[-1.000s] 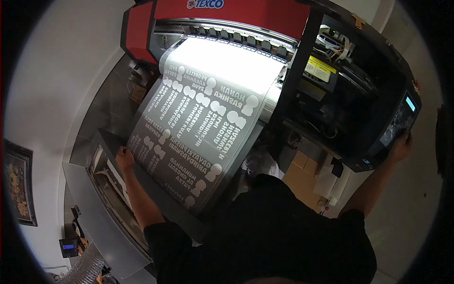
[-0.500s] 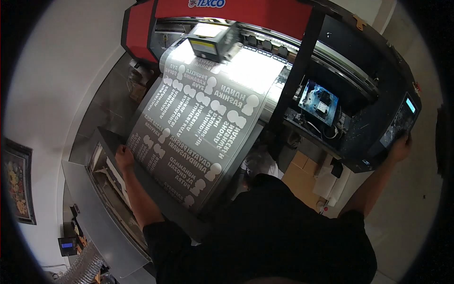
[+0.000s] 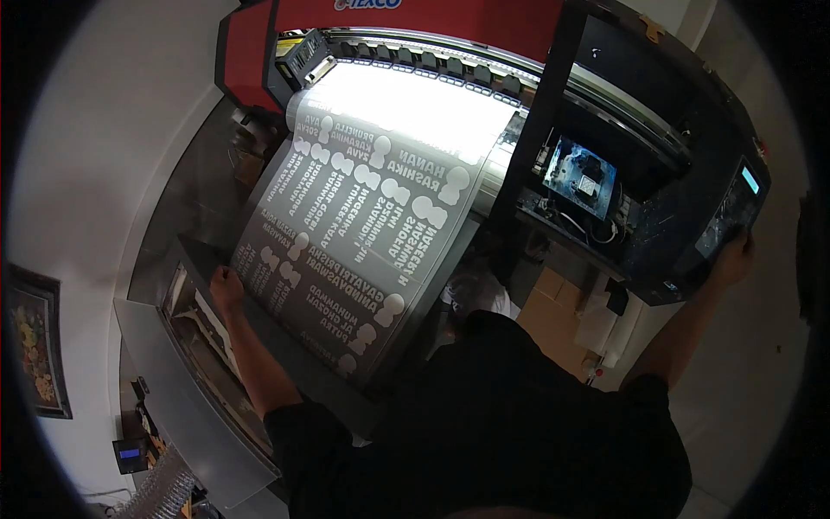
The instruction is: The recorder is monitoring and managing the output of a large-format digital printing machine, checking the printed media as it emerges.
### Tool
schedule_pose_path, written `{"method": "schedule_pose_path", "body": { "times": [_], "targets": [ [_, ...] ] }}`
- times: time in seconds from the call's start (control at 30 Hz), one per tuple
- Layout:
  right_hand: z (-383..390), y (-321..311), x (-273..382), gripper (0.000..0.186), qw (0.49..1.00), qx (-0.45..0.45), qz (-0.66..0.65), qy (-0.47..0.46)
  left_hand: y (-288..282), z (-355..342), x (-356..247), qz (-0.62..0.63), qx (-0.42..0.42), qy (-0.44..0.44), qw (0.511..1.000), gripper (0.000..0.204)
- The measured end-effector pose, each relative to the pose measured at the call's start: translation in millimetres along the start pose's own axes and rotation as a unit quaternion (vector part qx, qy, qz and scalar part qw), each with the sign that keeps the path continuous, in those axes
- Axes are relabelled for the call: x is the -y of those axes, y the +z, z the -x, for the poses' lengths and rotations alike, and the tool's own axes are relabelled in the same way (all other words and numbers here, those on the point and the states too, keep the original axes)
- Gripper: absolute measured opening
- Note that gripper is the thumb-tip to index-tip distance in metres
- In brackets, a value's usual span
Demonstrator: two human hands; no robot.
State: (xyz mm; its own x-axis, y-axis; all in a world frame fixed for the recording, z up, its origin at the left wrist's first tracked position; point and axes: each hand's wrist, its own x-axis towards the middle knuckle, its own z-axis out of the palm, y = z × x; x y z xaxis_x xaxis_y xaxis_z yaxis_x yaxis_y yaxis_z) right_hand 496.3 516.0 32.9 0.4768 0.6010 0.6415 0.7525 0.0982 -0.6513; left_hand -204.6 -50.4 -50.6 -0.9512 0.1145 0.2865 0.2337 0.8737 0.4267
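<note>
A large red and black printer (image 3: 415, 26) fills the upper view. A wide translucent film (image 3: 337, 246) printed with white lettering and silhouettes slopes from its brightly lit platen down toward me. My left hand (image 3: 226, 290) is closed on the edge of a dark grey panel (image 3: 207, 264) along the film's left side. My right hand (image 3: 732, 258) grips the right end of the printer housing, beside its control panel (image 3: 724, 212) and small lit screen. The print carriage (image 3: 298, 60) sits at the left end of the rail. An open bay (image 3: 581, 177) at the right shows a blue-stained plate and cables.
Brown cardboard (image 3: 553, 320) and pale rolls (image 3: 605, 337) lie below the printer's right part, near a white bundle (image 3: 480, 294). At left are a framed picture (image 3: 39, 355) on the wall, a grey metal panel (image 3: 186, 398), a small device (image 3: 130, 454) and bubble wrap (image 3: 169, 480).
The carriage has travelled from the right bay across the platen to the far left, uncovering the stained plate. My hands have stayed in about the same places.
</note>
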Motion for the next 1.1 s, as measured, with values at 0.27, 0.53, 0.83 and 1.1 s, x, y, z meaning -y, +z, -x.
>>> {"method": "schedule_pose_path", "body": {
  "times": [0.27,0.53,0.83,1.1],
  "targets": [
    [3.5,2.0,5.2,0.041,1.000,-0.004,-0.020,-0.014,4.6,-6.1,20.7,0.020,0.011,0.008,1.000,0.018],
    [4.7,-2.6,9.7,0.041,1.000,0.001,-0.026,0.001,6.7,-2.4,7.9,0.009,-0.044,0.040,0.998,0.016],
    [8.6,1.1,10.6,0.040,0.998,-0.022,-0.065,0.015,3.6,-2.1,5.4,0.023,0.000,0.007,1.000,0.017],
    [1.2,5.4,1.6,0.040,0.999,-0.016,-0.028,-0.004,0.1,0.5,5.5,0.031,-0.010,0.007,0.999,0.016]
  ]
}}
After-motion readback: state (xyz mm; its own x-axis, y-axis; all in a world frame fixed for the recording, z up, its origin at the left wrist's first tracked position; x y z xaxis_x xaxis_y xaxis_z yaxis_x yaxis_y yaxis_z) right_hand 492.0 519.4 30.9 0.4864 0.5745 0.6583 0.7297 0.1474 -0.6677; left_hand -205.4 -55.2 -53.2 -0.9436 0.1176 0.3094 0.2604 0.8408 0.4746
